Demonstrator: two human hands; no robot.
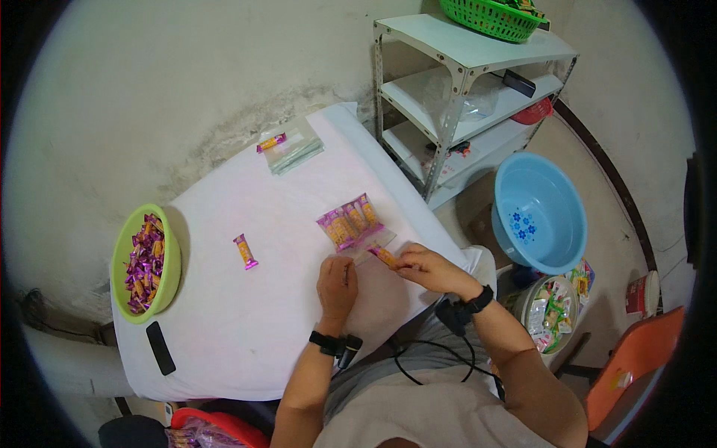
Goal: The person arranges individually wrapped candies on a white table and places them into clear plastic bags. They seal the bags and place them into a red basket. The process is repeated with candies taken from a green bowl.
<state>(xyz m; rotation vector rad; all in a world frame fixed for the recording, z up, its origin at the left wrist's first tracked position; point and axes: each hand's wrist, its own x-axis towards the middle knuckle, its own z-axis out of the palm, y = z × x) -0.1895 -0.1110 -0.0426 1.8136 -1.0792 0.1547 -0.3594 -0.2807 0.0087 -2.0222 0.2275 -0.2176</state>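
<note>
A clear plastic bag lies on the white-covered table, holding several purple-and-yellow wrapped snacks in a row. Its mouth faces my body. My left hand is closed at the left corner of this mouth, pinching the bag's edge; the fingertips are partly hidden. Between the fingers of my right hand is one more wrapped snack, its far end at the bag's mouth. To the left, a single wrapped snack lies on the cloth.
A green basin full of wrapped snacks stands at the table's left end, near a black phone-like slab. Flat plastic bags lie at the back under another snack. Rightward are a metal shelf, blue basin and orange chair.
</note>
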